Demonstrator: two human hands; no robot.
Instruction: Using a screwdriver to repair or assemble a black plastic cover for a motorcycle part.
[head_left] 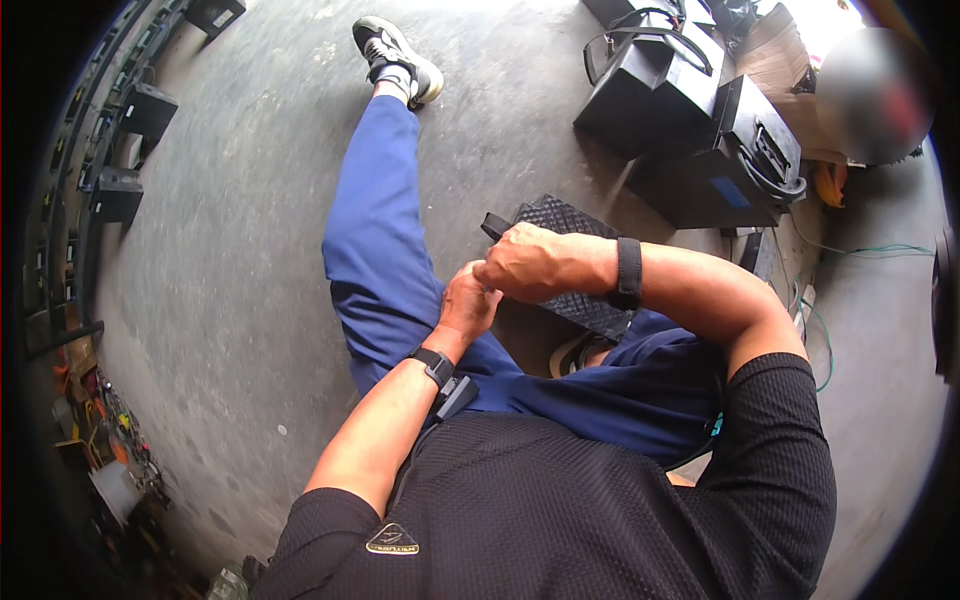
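Observation:
My left hand [466, 305] and my right hand [520, 262] meet in front of me, over my lap. Both are closed with their fingertips together, and whatever lies between them is hidden. Just beyond and beneath my right hand is a black, diamond-textured, box-like thing [567, 216], partly covered by the hand and forearm. A short black strap or loop [494, 226] sticks out at its left corner, close behind my right knuckles; I cannot tell whether the fingers touch it.
My left leg [375, 210] stretches out across the grey concrete floor [240, 250]; the right is bent in. Black metal cases [655, 85] with cables stand at the far right, beside cardboard [775, 55]. A green wire [830, 340] trails there. Black racking with boxes [117, 193] lines the left.

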